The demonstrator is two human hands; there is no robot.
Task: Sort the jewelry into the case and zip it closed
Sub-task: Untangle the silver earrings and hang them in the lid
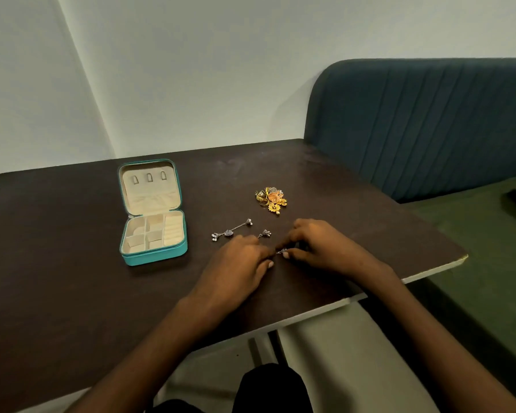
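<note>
A teal jewelry case [154, 257] lies open on the dark table [57, 234], its cream compartments empty and the lid flat behind. A long silver chain earring [231, 231] lies right of the case. A small silver piece [264, 233] sits just beyond my left hand [239, 263]. My right hand [319, 245] pinches another small silver piece [282, 251] low over the table, and the fingertips of my left hand meet it there. A heap of gold and copper jewelry [271, 198] rests farther back.
A blue upholstered seat back [429, 123] stands at the table's right rear, with a green cushion [489, 248] below it. The table's right edge [429, 272] runs close beside my right forearm. A plain wall rises behind.
</note>
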